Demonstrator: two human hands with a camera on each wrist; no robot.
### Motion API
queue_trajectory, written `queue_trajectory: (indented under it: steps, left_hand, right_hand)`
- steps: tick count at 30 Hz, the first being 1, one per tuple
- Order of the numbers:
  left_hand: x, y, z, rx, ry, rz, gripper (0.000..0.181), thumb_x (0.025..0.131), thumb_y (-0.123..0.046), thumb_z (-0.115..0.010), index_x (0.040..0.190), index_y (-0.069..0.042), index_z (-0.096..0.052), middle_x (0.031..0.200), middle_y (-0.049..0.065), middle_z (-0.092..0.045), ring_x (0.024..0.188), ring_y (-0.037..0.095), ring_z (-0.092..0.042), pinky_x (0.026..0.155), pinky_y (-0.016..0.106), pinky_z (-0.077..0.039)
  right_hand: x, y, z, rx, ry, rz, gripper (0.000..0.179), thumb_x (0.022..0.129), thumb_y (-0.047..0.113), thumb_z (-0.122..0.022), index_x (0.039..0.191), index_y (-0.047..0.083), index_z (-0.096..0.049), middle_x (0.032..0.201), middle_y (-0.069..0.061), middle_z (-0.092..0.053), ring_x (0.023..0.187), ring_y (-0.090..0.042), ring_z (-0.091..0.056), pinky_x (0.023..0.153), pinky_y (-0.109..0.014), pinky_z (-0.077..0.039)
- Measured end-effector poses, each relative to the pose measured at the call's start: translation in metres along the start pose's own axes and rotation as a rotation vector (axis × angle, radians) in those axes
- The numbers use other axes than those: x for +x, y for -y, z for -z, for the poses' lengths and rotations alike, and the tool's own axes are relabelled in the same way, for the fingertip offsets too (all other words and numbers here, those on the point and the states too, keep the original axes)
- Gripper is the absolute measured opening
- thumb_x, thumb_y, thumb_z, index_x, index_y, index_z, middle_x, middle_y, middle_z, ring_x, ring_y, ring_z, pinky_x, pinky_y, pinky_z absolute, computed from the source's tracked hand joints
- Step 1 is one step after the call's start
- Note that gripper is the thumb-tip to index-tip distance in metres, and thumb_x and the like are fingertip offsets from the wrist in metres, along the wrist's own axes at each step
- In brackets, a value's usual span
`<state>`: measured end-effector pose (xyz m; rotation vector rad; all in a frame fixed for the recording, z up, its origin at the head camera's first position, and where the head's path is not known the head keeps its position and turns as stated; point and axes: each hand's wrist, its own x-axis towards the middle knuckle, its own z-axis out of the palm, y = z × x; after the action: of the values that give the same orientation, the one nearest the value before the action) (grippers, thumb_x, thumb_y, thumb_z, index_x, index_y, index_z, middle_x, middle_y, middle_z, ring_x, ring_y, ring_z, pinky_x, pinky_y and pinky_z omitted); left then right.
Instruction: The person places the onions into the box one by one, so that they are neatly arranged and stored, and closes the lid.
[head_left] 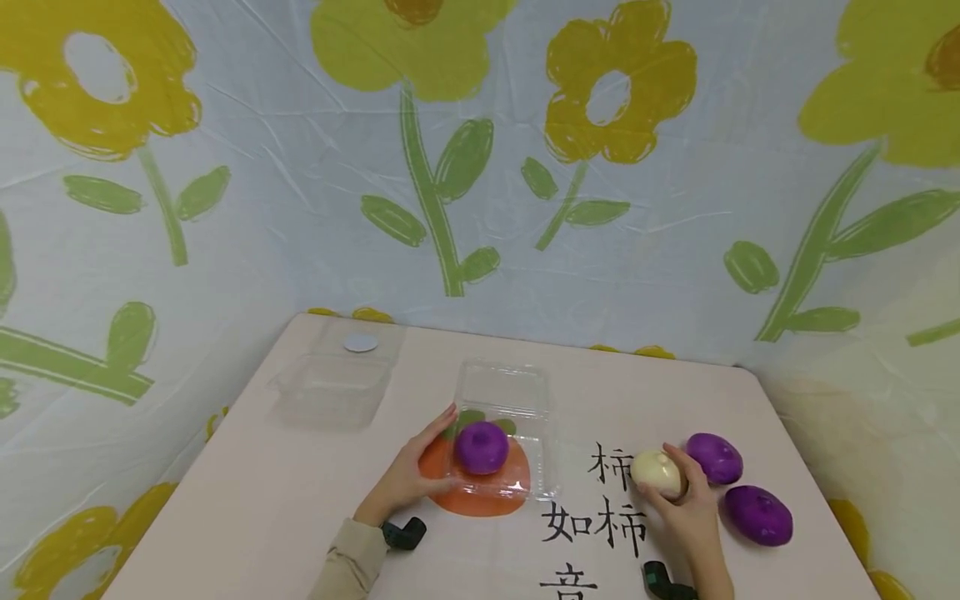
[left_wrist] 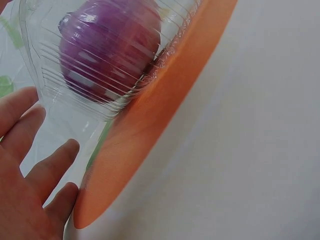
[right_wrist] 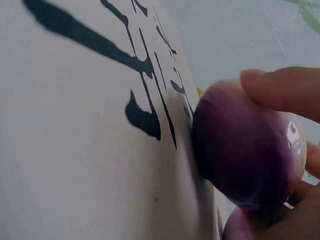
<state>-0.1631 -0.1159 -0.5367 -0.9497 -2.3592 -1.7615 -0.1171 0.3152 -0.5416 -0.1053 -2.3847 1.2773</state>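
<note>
A clear plastic clamshell box (head_left: pixel 537 462) lies with its lid folded back on the orange persimmon print. Inside it sits a purple onion (head_left: pixel 482 447), blurred by the ribbed wall in the left wrist view. My left hand (head_left: pixel 408 471) spans the box's left side, thumb by the near corner, fingers fairly straight and close against the plastic. At the right, my right hand (head_left: pixel 693 508) holds an onion (head_left: pixel 654 473) between thumb and fingers; it looks cream from above, while its underside (right_wrist: pixel 235 145) shows purple. Whether it touches the table is hard to tell.
Two more purple onions, one (head_left: pixel 714 458) farther back and one (head_left: pixel 759 516) nearer, lie right of my right hand. At the back left is another clear container (head_left: pixel 330 396) with a white round sticker (head_left: pixel 361 342). A flowered cloth (head_left: pixel 480 208) hangs behind the table.
</note>
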Motion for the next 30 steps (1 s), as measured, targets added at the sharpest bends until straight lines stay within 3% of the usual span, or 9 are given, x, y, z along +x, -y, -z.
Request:
queue_trajectory:
  steps: [4,8,13,16,18,23,28,30]
  left_hand:
    - [-0.001,0.014,-0.004,0.01,-0.014,-0.013,0.092,0.074,-0.01,-0.086,0.151,-0.001,-0.037,0.159,0.022,-0.028,0.145,0.042,-0.025,0.117,0.024,-0.018]
    - [-0.003,0.031,-0.007,0.036,-0.01,-0.004,0.094,0.074,-0.015,-0.087,0.152,-0.002,-0.036,0.161,0.013,-0.027,0.147,0.034,-0.025,0.117,0.025,-0.018]
    - [-0.004,0.038,-0.007,0.02,0.008,0.02,0.095,0.077,-0.025,-0.087,0.154,-0.005,-0.035,0.163,0.004,-0.025,0.149,0.026,-0.023,0.119,0.031,-0.018]
    - [-0.004,0.038,-0.006,0.013,0.009,0.016,0.094,0.078,-0.028,-0.086,0.154,-0.005,-0.034,0.163,0.004,-0.025,0.149,0.026,-0.022,0.119,0.03,-0.017]
    - [-0.004,0.038,-0.005,0.014,0.004,0.005,0.094,0.078,-0.027,-0.086,0.153,-0.003,-0.035,0.163,0.006,-0.025,0.149,0.028,-0.023,0.119,0.029,-0.017]
    - [-0.004,0.038,-0.004,0.012,-0.003,-0.001,0.094,0.077,-0.024,-0.086,0.153,-0.003,-0.035,0.163,0.006,-0.025,0.149,0.028,-0.023,0.118,0.026,-0.017]
    - [-0.001,0.012,-0.002,0.006,-0.001,0.002,0.09,0.076,-0.014,-0.086,0.151,0.0,-0.037,0.16,0.019,-0.028,0.146,0.039,-0.025,0.118,0.027,-0.019]
    - [-0.001,0.009,-0.004,0.0,-0.003,0.009,0.091,0.075,-0.009,-0.086,0.151,0.001,-0.037,0.159,0.022,-0.028,0.145,0.042,-0.025,0.118,0.027,-0.018]
  right_hand:
    - [-0.002,0.0,0.001,-0.004,0.066,-0.017,0.078,0.072,-0.003,-0.084,0.141,-0.002,-0.047,0.135,-0.021,-0.049,0.113,0.008,-0.037,0.09,0.0,-0.026]
    - [-0.003,0.0,0.002,-0.025,0.124,-0.099,0.085,0.076,0.006,-0.084,0.147,0.0,-0.038,0.143,-0.024,-0.045,0.12,-0.013,-0.044,0.089,-0.003,-0.028]
    - [-0.002,0.0,0.005,-0.063,0.171,-0.187,0.094,0.078,0.015,-0.085,0.151,-0.001,-0.029,0.149,-0.03,-0.038,0.128,-0.041,-0.044,0.099,-0.03,-0.035]
    - [-0.001,0.002,0.005,-0.054,0.183,-0.213,0.094,0.078,0.015,-0.084,0.151,-0.001,-0.028,0.149,-0.031,-0.036,0.13,-0.045,-0.042,0.103,-0.049,-0.035]
    - [0.0,0.003,0.005,-0.055,0.191,-0.224,0.094,0.078,0.016,-0.084,0.151,-0.001,-0.028,0.148,-0.031,-0.037,0.13,-0.045,-0.042,0.103,-0.053,-0.035]
    - [0.004,0.008,0.006,-0.076,0.219,-0.235,0.092,0.079,0.019,-0.085,0.151,0.001,-0.03,0.147,-0.03,-0.039,0.127,-0.043,-0.045,0.098,-0.044,-0.039]
    - [0.009,0.012,0.009,-0.075,0.234,-0.217,0.092,0.079,0.02,-0.085,0.151,0.001,-0.031,0.147,-0.029,-0.04,0.124,-0.04,-0.048,0.087,-0.016,-0.038]
    - [0.011,0.016,0.012,-0.085,0.238,-0.219,0.092,0.079,0.022,-0.085,0.151,0.003,-0.031,0.146,-0.027,-0.041,0.122,-0.038,-0.049,0.082,-0.011,-0.036]
